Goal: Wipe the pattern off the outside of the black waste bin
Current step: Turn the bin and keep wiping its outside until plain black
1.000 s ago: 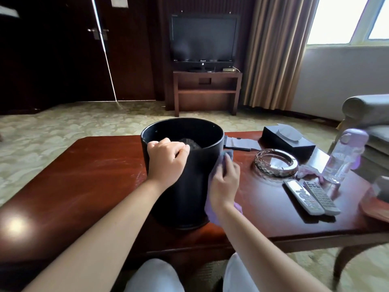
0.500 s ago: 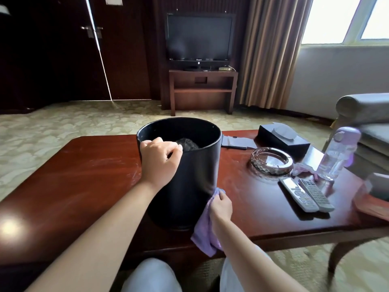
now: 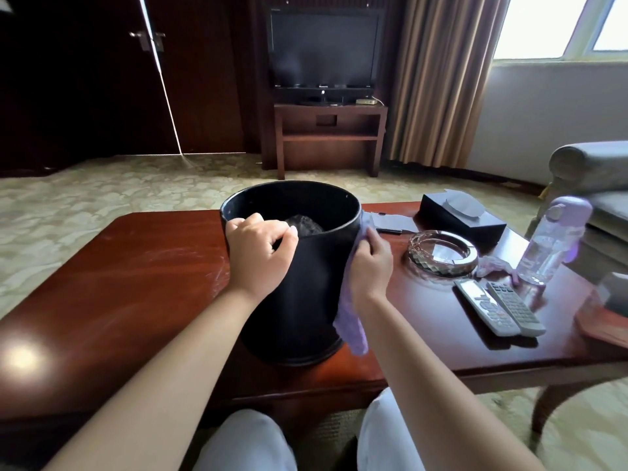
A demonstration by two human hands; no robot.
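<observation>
Pressing purple cloth (image 3: 350, 321) to black bin (image 3: 306, 300), both hands engaged

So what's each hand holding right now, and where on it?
The left hand grips the black waste bin by its near rim. The right hand presses a purple cloth by its upper part against the bin's side.

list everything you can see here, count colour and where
waste bin: 1, black, middle of table
cloth: 1, purple, against bin's right side
table: 1, red-brown, foreground
ashtray: 1, clear glass, right of bin
remotes: 2, grey, near right edge
bottle: 1, clear with lilac cap, far right
tissue box: 1, black, behind ashtray
television: 1, black, on wooden stand
left hand: grips bin rim
right hand: presses cloth to bin
</observation>
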